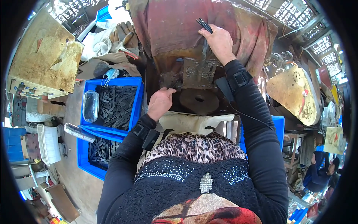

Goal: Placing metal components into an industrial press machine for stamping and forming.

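Note:
My right hand (220,43) is raised over the reddish-brown cloth at the far side, closed around several thin dark metal strips (204,25) whose ends stick out past the fingers. Lower and to the left, my left hand (161,102) has its thumb and forefinger pinched together at the left side of the machine. Whatever those fingertips hold is too dark to make out. Just right of them lies a round, dark grinding wheel (191,105) with a hole in its middle. Behind the wheel stands a worn, pitted metal plate (197,72).
Stained cloth (182,26) drapes the machine's top. To my left, blue crates (138,100) hold many dark strips; a clear container (90,106) rests on one. Gloves (125,37) lie beyond. A rusty machine cover (292,93) stands right. Another person (320,173) sits far right.

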A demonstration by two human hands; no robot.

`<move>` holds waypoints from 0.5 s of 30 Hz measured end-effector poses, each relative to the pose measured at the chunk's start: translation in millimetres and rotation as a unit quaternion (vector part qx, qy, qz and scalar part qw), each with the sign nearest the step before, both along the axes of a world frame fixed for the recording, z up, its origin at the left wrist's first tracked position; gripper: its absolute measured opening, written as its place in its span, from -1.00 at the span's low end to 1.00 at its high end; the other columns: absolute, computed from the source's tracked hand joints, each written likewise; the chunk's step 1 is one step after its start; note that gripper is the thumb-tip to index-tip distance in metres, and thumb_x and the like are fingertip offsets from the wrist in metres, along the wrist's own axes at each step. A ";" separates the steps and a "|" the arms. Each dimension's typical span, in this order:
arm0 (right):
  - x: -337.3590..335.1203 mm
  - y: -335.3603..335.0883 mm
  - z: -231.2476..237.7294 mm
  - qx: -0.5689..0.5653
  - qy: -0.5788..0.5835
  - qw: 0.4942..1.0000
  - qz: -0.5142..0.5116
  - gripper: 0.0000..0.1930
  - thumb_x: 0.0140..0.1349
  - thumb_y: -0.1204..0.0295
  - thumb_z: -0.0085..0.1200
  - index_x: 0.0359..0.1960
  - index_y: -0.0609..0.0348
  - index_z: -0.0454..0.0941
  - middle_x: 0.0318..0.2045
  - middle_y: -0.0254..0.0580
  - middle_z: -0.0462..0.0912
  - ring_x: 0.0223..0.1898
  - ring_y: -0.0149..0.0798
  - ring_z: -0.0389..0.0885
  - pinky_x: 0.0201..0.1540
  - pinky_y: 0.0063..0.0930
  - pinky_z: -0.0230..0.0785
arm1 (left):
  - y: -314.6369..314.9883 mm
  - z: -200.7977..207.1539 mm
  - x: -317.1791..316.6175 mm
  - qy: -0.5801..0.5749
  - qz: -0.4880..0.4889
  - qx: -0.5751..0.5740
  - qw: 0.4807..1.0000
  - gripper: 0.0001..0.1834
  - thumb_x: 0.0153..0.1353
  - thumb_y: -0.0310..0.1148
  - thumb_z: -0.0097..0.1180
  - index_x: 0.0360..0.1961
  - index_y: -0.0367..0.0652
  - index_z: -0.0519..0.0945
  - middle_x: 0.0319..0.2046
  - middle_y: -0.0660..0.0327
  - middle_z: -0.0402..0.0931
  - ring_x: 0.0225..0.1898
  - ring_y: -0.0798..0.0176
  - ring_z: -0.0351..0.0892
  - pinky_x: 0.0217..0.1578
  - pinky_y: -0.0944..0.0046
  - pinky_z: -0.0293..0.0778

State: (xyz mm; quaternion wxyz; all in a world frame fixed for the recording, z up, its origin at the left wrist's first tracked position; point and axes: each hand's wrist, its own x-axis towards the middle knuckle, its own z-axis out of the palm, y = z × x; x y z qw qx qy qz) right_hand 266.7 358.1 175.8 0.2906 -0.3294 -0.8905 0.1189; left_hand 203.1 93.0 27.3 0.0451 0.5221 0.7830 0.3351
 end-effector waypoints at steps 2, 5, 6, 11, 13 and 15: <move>-0.9 -0.4 -0.8 -0.005 0.000 1.000 0.000 -0.58 0.19 -0.07 0.10 -0.21 0.00 0.65 -0.37 -0.01 0.66 -0.23 0.07 0.62 -0.19 -0.10 0.42 | -0.3 0.1 -0.3 -0.001 0.000 -0.001 1.000 -0.81 0.15 -0.50 0.06 -0.25 -0.10 0.66 -0.42 -0.01 0.53 -0.34 -0.13 0.54 -0.33 0.02 0.49; -2.8 0.8 -2.4 0.002 -0.001 1.000 0.000 -0.58 0.18 -0.07 0.10 -0.22 -0.01 0.66 -0.37 -0.01 0.66 -0.23 0.07 0.62 -0.18 -0.09 0.42 | -0.3 0.1 -1.1 0.011 -0.001 -0.004 1.000 -0.81 0.15 -0.50 0.06 -0.24 -0.11 0.66 -0.42 -0.01 0.53 -0.34 -0.13 0.54 -0.33 0.02 0.49; -2.7 1.1 -2.8 0.002 -0.002 1.000 0.000 -0.58 0.18 -0.07 0.10 -0.22 -0.01 0.66 -0.37 -0.01 0.66 -0.23 0.07 0.62 -0.18 -0.09 0.42 | -0.3 -0.4 -1.3 0.010 -0.001 -0.004 1.000 -0.81 0.15 -0.50 0.06 -0.24 -0.11 0.66 -0.42 -0.01 0.53 -0.34 -0.13 0.54 -0.33 0.02 0.49; -1.4 1.0 -2.8 -0.006 0.003 1.000 0.006 -0.59 0.19 -0.07 0.10 -0.22 -0.02 0.66 -0.37 -0.02 0.66 -0.23 0.06 0.62 -0.17 -0.09 0.42 | -1.1 -0.2 -0.4 0.008 0.000 -0.007 1.000 -0.81 0.16 -0.50 0.05 -0.24 -0.12 0.65 -0.41 -0.01 0.53 -0.34 -0.14 0.54 -0.31 0.02 0.49; -0.8 1.1 -2.7 -0.011 0.005 1.000 0.010 -0.59 0.19 -0.07 0.09 -0.22 -0.02 0.66 -0.37 -0.02 0.66 -0.22 0.06 0.62 -0.17 -0.09 0.42 | -1.4 0.7 0.1 0.012 0.001 -0.006 1.000 -0.81 0.16 -0.50 0.05 -0.24 -0.12 0.65 -0.41 -0.01 0.53 -0.34 -0.14 0.54 -0.31 0.01 0.49; -0.7 1.5 -2.9 -0.009 0.005 1.000 0.013 -0.59 0.19 -0.07 0.09 -0.22 -0.02 0.66 -0.37 -0.02 0.66 -0.22 0.06 0.62 -0.17 -0.09 0.42 | -1.5 -0.3 0.0 0.012 0.003 -0.008 1.000 -0.81 0.15 -0.50 0.06 -0.24 -0.12 0.65 -0.41 -0.01 0.53 -0.33 -0.14 0.54 -0.31 0.01 0.49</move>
